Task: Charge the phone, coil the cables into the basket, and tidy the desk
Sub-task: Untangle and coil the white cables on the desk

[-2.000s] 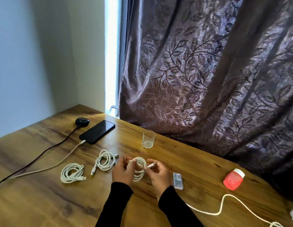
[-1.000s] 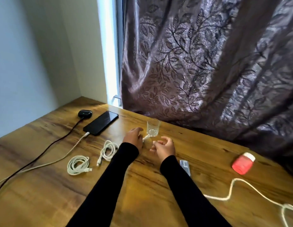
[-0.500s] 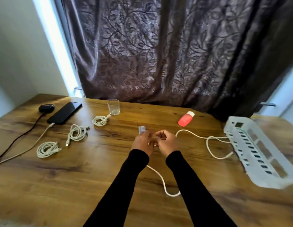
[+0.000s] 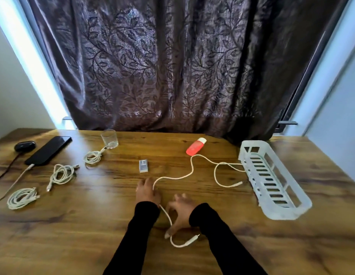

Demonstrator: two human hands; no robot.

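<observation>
Now the step in hand is coiling the last loose cable (image 4: 189,169), the long white one that snakes across the desk (image 4: 93,225) from near the basket (image 4: 271,181) toward the person. The left hand (image 4: 147,192) lies on the wood with its fingers curled over the cable where it bends back; it seems to pin or lightly grip the cord, though motion blur makes the hold hard to judge. The right hand (image 4: 180,212) is spread, fingers reaching down to the stretch nearest the person, thumb and fingertips at the cord just above its plug end; whether it has already pinched it I cannot tell.

The phone (image 4: 47,150) lies at the far left with a lead in its bottom end, so charging looks done. Three coils (image 4: 61,174) already sit on the desk between phone and hands, none yet in the basket, which stands empty at the right. A glass (image 4: 109,138), a small white box (image 4: 143,165) and a red bottle (image 4: 195,146) also remain out.

Next, I judge, the right hand must take the near end and wind the cord in loops round the left, drawing the far length in without snagging the bottle or basket; then every coil goes into the basket.
</observation>
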